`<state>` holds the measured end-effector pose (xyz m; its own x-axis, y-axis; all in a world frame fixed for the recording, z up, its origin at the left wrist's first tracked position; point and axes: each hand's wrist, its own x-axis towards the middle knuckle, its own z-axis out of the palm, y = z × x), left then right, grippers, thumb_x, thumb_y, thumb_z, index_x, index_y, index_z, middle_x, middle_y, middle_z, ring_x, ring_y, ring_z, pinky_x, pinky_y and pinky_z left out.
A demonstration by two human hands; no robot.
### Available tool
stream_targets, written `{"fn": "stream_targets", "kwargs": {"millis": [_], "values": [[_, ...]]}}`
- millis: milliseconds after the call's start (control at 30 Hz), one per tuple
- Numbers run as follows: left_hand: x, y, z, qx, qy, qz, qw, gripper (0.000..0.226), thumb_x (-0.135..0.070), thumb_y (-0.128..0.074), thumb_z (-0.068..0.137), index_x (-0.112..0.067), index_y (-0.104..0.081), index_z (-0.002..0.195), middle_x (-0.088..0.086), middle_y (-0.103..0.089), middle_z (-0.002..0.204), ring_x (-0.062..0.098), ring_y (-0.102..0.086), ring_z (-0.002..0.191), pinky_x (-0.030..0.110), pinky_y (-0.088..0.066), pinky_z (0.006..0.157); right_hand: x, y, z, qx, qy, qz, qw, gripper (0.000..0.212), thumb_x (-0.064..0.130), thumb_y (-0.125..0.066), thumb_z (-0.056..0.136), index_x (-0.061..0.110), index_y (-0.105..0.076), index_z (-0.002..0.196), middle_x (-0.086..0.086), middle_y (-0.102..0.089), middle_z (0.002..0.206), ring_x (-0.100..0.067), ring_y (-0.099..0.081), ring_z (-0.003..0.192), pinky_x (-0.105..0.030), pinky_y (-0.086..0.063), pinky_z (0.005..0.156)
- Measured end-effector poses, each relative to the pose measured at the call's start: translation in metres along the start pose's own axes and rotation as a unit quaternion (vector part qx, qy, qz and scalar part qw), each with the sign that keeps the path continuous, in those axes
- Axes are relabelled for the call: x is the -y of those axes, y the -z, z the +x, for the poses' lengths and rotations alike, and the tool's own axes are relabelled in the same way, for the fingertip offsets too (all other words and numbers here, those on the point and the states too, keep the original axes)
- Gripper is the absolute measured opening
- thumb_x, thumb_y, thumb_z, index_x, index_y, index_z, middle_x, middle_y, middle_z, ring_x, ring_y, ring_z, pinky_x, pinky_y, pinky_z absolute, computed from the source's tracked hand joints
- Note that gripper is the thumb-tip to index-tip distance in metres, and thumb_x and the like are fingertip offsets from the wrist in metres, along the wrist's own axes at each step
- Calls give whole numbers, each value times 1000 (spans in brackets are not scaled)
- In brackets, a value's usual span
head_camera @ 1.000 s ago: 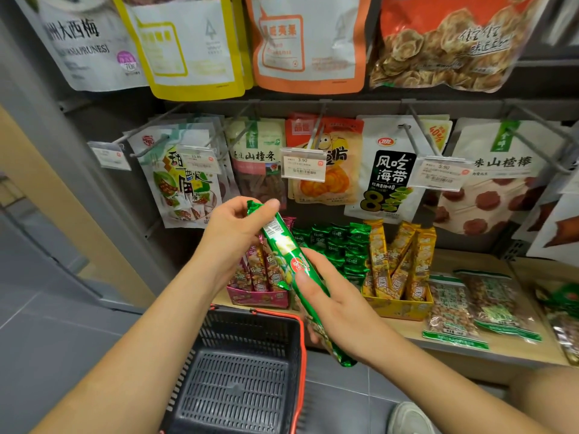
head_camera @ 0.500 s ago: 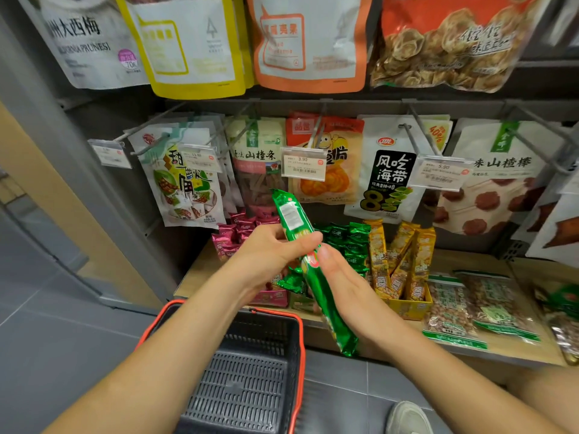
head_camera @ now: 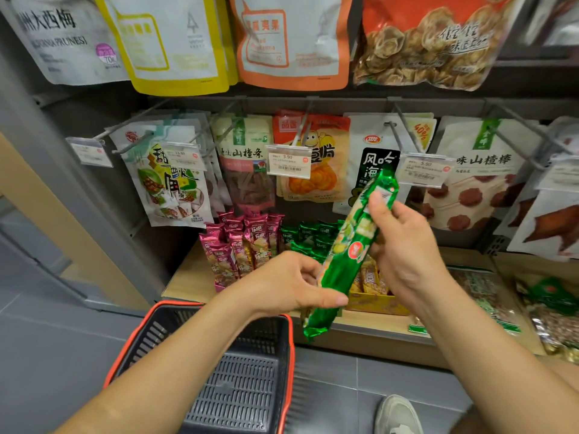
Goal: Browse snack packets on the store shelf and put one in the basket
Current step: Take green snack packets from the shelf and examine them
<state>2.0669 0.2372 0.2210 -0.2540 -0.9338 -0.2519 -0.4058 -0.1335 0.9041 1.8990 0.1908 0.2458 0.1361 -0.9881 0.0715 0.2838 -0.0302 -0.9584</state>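
Your right hand (head_camera: 407, 258) curled round upper half of packet (head_camera: 341, 270), thumb pressed on front. Your left hand (head_camera: 288, 283) pinches lower half, thumb across glossy foil. Packet long, slim, green, crimped ends, tilted top-right, held in air before wooden shelf (head_camera: 185, 277), just above basket (head_camera: 290, 355): dark plastic grid, orange rim. Pink foil packets (head_camera: 247, 242) upright on shelf behind.

Price tag (head_camera: 288, 161) 3.90; next tag (head_camera: 423, 170) 5.90; hanging packet (head_camera: 246, 153) 山楂条.
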Motion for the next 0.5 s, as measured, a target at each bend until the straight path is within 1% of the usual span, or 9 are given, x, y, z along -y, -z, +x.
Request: {"fn": "stream_targets", "kwargs": {"millis": [33,67,133,200,300,333,400,467,500], "values": [[2,0,-1,23,6,15,1000,67,-50,-83,55,-2,-70,100,9,-66,88,19,-56,77,35,-45,79,0,2,1,-7,2,10,1000,20,34,-57,93,16,-64,88,7,-64,70,-8,-61,67,-26,-52,61],[3,1,-2,43,9,26,999,62,-44,-84,61,-2,-69,104,6,-69,94,21,-61,82,35,-48,87,-1,3,0,-12,1,16,1000,19,32,-56,95,16,-63,88,7,-64,69,-7,-60,66,-23,-51,58],[3,6,-5,72,16,41,996,43,-26,-83,73,-7,-69,109,4,-74,104,23,-69,97,38,-51,98,-3,2,-1,-17,-1,21,1000,19,30,-55,96,15,-62,87,7,-63,68,-6,-60,64,-20,-50,55],[3,12,-8,89,24,53,994,37,-17,-81,76,-10,-68,110,3,-74,107,21,-68,102,37,-52,97,-5,1,-1,-23,-7,19,1000,19,31,-54,96,16,-61,87,9,-64,67,-3,-61,65,-21,-50,55],[-2,19,-12,101,18,72,992,40,-11,-80,77,-13,-65,114,-2,-73,106,11,-68,98,24,-52,90,-7,3,0,-24,-16,22,999,19,32,-53,97,17,-61,89,10,-65,70,-2,-62,69,-25,-51,62],[-3,23,-14,99,15,91,991,44,-13,-80,77,-13,-63,118,-1,-72,108,10,-67,98,23,-52,90,-7,4,0,-26,-23,23,999,18,31,-53,98,16,-61,92,10,-66,72,-3,-63,71,-27,-51,65],[-7,34,-20,70,22,127,989,50,-20,-78,80,-15,-57,125,7,-70,112,8,-66,91,21,-51,86,-5,6,1,-41,-33,28,998,16,27,-55,97,14,-59,105,4,-68,84,-9,-66,80,-29,-55,65],[-11,47,-26,21,13,106,994,45,-20,-73,84,-18,-57,125,16,-69,109,12,-64,81,26,-53,78,-3,12,5,-75,-39,34,996,33,18,-60,95,19,-48,126,-5,-64,105,-17,-68,91,-33,-58,68],[-13,53,-29,-13,-1,90,996,38,-20,-70,87,-21,-60,123,14,-69,109,16,-65,84,30,-53,82,-3,16,6,-86,-45,26,995,43,14,-61,94,27,-42,130,-8,-61,114,-20,-68,95,-36,-59,72]]}}
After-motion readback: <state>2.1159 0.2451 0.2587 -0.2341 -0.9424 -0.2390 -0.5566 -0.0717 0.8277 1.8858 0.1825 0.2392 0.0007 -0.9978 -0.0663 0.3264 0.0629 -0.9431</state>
